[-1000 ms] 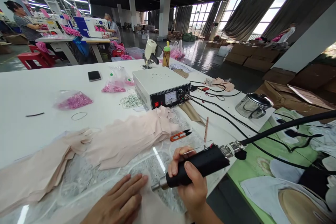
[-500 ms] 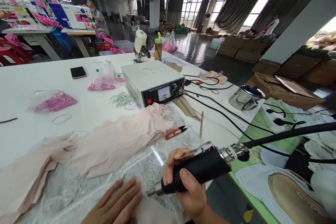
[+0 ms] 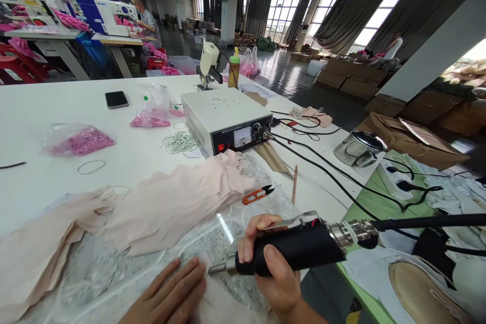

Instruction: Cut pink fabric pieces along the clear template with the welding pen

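My right hand [image 3: 271, 263] is wrapped round a black handheld ultrasonic welder [image 3: 292, 248], with a metal tip at its left end and a thick cable leaving its right end. The tip meets or hovers just over a sheer pale pink fabric piece [image 3: 220, 298]; which of the two I cannot tell. Flat on that fabric's left edge lies my left hand [image 3: 174, 291], fingers stretched out. Beneath is a clear, marbled sheet [image 3: 114, 278]. Stacked pale pink fabric pieces [image 3: 178, 202] lie beyond, beside orange-handled thread snips [image 3: 258, 194].
A white control box [image 3: 228, 116] with a dial stands behind the fabric, its black cables running right. A lidded metal mug [image 3: 359, 148] is near the table's right edge. Bags of pink pieces [image 3: 81, 142], a phone [image 3: 117, 99] and a pencil [image 3: 294, 185] lie around. A person works at a sewing machine beyond.
The welder has turned to lie flatter, its cable end lower and farther right. My left hand stays pressed on the fabric. The whole view has shifted slightly.
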The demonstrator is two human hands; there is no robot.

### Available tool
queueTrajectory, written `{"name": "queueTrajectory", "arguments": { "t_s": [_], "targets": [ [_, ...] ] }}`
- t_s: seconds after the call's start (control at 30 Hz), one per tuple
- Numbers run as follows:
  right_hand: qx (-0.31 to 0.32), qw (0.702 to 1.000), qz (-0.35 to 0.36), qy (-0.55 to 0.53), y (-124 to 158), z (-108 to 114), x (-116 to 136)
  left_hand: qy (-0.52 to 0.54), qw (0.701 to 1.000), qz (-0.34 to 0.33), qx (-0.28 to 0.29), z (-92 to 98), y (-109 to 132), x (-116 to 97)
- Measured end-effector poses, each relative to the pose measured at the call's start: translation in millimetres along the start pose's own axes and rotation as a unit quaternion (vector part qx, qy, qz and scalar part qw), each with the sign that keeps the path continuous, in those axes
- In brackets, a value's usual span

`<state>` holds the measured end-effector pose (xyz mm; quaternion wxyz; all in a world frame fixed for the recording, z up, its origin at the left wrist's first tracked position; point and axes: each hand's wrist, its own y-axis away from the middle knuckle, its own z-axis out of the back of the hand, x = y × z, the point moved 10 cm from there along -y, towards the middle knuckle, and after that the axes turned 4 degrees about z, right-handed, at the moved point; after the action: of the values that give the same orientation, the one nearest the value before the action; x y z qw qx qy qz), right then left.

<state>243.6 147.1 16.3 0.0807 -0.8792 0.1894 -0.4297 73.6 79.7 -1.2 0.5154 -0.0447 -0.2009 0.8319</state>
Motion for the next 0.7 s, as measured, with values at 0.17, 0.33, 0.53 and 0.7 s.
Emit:
{"name": "queueTrajectory", "arguments": {
  "t_s": [0.17,0.33,0.53,0.7],
  "targets": [
    [-0.006,1.000,0.009,0.007,2.7,5.0,0.5,-0.009,0.999,0.028,0.017,0.2,-1.3,-2.8],
    [0.017,0.999,-0.023,0.039,0.4,-1.6,3.8,0.002,0.997,0.061,0.048,1.7,-4.2,-5.4],
    [-0.008,0.998,-0.027,0.054,2.7,1.6,5.2,0.037,0.993,0.109,0.021,21.4,-13.5,0.2],
    [0.012,0.997,-0.035,0.062,0.7,4.7,2.2,0.052,0.991,0.127,0.009,29.5,-16.7,3.9]
  ]
}}
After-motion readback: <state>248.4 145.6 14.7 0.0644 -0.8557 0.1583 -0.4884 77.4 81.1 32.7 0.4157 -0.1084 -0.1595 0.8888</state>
